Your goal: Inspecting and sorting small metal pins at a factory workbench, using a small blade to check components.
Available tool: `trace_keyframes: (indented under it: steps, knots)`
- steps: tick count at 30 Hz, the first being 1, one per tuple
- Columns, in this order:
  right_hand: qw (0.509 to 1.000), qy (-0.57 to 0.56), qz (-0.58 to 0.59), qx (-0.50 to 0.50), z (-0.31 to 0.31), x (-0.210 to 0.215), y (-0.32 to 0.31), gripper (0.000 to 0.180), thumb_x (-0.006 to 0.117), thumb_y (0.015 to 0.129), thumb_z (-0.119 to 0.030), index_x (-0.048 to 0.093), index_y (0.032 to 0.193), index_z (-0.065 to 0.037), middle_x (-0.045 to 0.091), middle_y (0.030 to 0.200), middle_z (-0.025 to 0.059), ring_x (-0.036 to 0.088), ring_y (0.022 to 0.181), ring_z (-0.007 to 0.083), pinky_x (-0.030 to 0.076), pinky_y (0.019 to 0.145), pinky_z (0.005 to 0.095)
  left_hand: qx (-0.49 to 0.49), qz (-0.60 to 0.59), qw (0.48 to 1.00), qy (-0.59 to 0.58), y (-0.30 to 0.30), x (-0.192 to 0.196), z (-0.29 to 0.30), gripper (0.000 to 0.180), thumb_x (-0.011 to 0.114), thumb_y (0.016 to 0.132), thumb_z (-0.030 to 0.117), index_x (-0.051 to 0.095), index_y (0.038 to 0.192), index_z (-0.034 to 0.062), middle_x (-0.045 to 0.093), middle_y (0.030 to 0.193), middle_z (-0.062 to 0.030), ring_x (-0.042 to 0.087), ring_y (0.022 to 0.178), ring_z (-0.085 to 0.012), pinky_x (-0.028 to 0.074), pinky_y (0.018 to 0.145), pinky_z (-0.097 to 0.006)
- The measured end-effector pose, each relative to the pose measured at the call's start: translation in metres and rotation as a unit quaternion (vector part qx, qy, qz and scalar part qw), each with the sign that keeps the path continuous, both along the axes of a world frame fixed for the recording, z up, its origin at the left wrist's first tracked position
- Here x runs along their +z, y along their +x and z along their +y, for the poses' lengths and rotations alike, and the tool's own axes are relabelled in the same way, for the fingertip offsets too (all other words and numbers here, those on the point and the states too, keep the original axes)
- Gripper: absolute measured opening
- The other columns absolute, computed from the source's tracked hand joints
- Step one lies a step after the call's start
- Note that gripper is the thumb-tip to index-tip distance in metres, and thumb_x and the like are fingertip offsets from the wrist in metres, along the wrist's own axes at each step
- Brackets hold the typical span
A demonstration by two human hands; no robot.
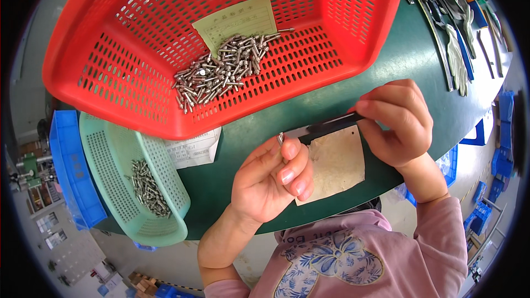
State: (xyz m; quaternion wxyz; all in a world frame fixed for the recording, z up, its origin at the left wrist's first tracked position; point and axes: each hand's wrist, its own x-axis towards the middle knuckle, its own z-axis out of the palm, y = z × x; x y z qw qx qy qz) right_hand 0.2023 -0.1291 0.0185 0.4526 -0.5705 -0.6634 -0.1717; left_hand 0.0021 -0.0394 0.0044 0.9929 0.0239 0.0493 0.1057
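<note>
My left hand (268, 179) pinches a small shiny metal pin (281, 137) upright between thumb and fingers, over the green table. My right hand (398, 122) grips the end of a slim tool (334, 125) with a black handle and a flat grey blade; I cannot tell whether it is a knife or a file. The blade's tip reaches the pin or lies just beside it. Below the tool, a worn tan sheet (338, 165) lies on the table. Ahead, a big red plastic basket (353, 72) holds a heap of similar metal pins (223, 72) and a yellow written card (237, 22).
A pale green basket (175, 193) at the left contains more metal pins (148, 187). Beside it are a blue bin (77, 171) and a printed paper (196, 149). Tools and white gloves (457, 58) lie at the far right of the table (397, 60).
</note>
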Motion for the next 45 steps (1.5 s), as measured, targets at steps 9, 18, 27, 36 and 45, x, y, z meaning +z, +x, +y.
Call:
trace_keyframes:
  steps: [9,18,27,36,45]
  knots:
    - [0.994,-0.087,0.042,0.046,0.0005,0.0029,0.0037,0.029,0.07,0.05,0.001,0.064,0.078,-0.003,0.057,0.069,0.0067,0.052,0.053,0.0193,0.04,0.044,0.0276,0.022,0.02,0.999,-0.02,-0.0024,0.0001,-0.0026,0.025,0.033,0.1,0.023,0.052,0.1,0.0063,0.047,0.074,-0.0024,0.052,0.071,-0.0187,0.046,0.064,-0.033]
    - [0.992,-0.101,0.05,0.062,0.0012,0.0028,0.0042,0.028,0.071,0.052,0.0,0.065,0.079,-0.003,0.057,0.069,0.0059,0.053,0.053,0.0189,0.04,0.045,0.0277,-0.004,-0.004,1.0,-0.015,-0.0004,0.001,-0.0014,0.019,0.036,0.099,0.017,0.052,0.099,0.0071,0.048,0.073,0.0002,0.05,0.07,-0.0161,0.045,0.064,-0.031]
    - [0.989,-0.112,0.065,0.069,0.0009,0.0009,0.0013,0.028,0.073,0.054,-0.001,0.066,0.081,-0.003,0.058,0.07,0.006,0.053,0.053,0.0188,0.04,0.045,0.028,-0.013,-0.007,1.0,-0.005,-0.0002,0.0021,-0.0013,0.015,0.039,0.097,0.017,0.052,0.098,0.0087,0.048,0.071,0.0013,0.05,0.066,-0.0151,0.044,0.062,-0.03]
    - [0.99,-0.089,0.092,0.056,0.0005,-0.0015,-0.0019,0.029,0.073,0.054,-0.001,0.066,0.082,-0.003,0.058,0.071,0.0061,0.054,0.055,0.0183,0.042,0.045,0.0283,-0.022,-0.062,0.997,-0.029,-0.002,-0.0005,0.0005,0.017,0.036,0.098,0.017,0.051,0.094,0.0113,0.048,0.07,0.0013,0.051,0.065,-0.0154,0.045,0.062,-0.03]
    - [0.987,-0.106,0.08,0.09,-0.0003,-0.0007,-0.002,0.028,0.073,0.053,-0.004,0.066,0.081,-0.004,0.058,0.07,0.0058,0.055,0.054,0.0195,0.042,0.046,0.0291,-0.033,-0.073,0.996,-0.048,-0.0015,-0.0008,-0.0007,0.016,0.036,0.098,0.017,0.049,0.089,0.0117,0.046,0.069,-0.0005,0.051,0.065,-0.0173,0.046,0.062,-0.031]
